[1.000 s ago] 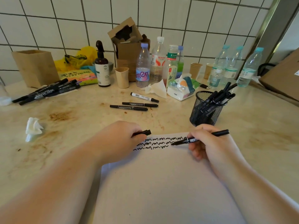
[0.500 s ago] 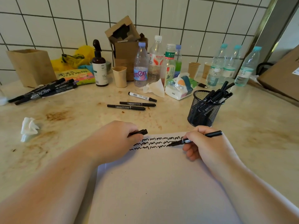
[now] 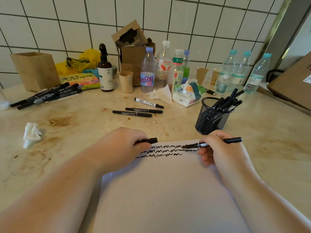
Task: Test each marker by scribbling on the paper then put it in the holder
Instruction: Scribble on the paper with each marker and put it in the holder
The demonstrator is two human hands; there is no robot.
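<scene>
Marker (image 3: 213, 143) tip now further left along paper's (image 3: 168, 190) top edge.

A clear bottle (image 3: 163, 64) reads "Wahaha"; a green-labelled bottle (image 3: 177, 68) reads "东方树叶".

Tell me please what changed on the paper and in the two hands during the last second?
Little changed. The right hand keeps its grip on the marker, whose tip has moved slightly left along the scribbled lines on the paper. The left hand still holds the cap in the same place. The holder and the loose markers on the counter stayed put.
</scene>
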